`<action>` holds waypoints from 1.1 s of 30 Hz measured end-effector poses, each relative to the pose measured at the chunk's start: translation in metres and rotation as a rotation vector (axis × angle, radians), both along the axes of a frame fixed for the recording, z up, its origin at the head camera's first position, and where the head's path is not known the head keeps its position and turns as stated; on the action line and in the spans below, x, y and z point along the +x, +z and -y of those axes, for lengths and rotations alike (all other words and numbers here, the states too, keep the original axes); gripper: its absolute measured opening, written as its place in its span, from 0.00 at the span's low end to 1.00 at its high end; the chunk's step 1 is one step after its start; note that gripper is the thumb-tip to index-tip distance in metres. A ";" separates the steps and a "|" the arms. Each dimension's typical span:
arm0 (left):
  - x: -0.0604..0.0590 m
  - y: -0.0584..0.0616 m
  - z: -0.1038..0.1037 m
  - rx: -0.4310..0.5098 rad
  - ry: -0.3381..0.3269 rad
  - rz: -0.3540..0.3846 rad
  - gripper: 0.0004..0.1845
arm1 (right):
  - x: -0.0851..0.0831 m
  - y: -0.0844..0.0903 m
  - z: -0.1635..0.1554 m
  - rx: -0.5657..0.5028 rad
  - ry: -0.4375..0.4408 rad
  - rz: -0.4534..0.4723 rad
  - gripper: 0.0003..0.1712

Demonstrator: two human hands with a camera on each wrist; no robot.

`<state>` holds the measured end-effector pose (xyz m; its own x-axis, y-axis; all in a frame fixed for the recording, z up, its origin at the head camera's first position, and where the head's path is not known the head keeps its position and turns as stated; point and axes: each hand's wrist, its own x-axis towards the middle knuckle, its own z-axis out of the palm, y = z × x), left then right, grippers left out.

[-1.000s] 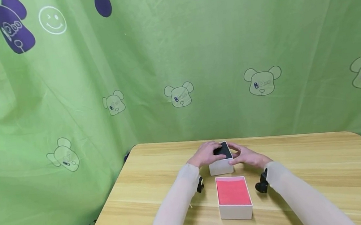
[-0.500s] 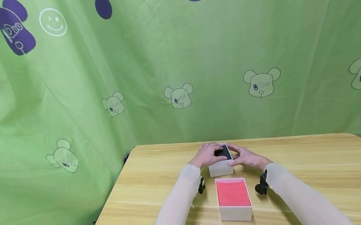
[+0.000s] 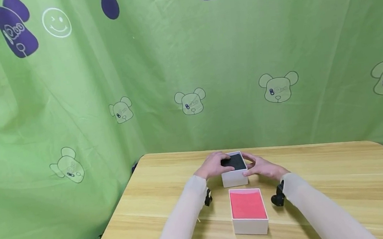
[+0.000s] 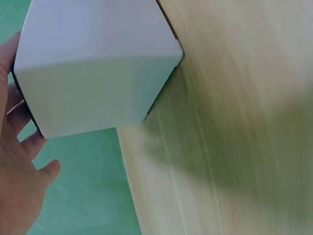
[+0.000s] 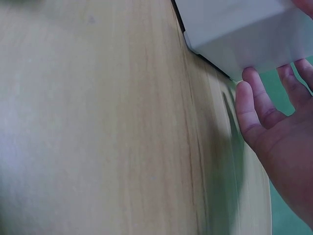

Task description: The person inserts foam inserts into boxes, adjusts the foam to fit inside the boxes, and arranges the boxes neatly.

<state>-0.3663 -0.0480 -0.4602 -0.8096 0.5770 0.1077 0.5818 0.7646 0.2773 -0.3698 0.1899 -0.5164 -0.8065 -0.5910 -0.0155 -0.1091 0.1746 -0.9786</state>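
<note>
A small white box (image 3: 234,177) with a black top face stands on the wooden table (image 3: 321,176) between my two hands. My left hand (image 3: 213,165) cups its left side, with the fingers curled round the far left edge. In the left wrist view the white box (image 4: 98,63) fills the top, the left hand (image 4: 19,196) lies beside it and the thumb stands off it. My right hand (image 3: 262,167) holds the right side. The right wrist view shows the right hand (image 5: 279,132) with its thumb against the box (image 5: 234,29) corner.
A second white box (image 3: 250,227) with a red inside lies open side up, just in front of the first and nearer to me. A green printed curtain (image 3: 172,59) hangs close behind and to the left of the table. Bare tabletop stretches to the right.
My left hand has slid off the black top towards the box's left side, so more of the black face shows. The right hand and both boxes have hardly moved.
</note>
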 end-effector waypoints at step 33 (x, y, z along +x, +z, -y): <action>0.006 0.015 0.017 -0.007 0.110 0.088 0.27 | 0.001 0.001 0.000 -0.019 0.008 -0.004 0.56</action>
<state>-0.3603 -0.0649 -0.4454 -0.8742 0.4846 0.0293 0.4678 0.8247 0.3179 -0.3692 0.1899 -0.5156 -0.8019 -0.5975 -0.0008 -0.1143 0.1547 -0.9813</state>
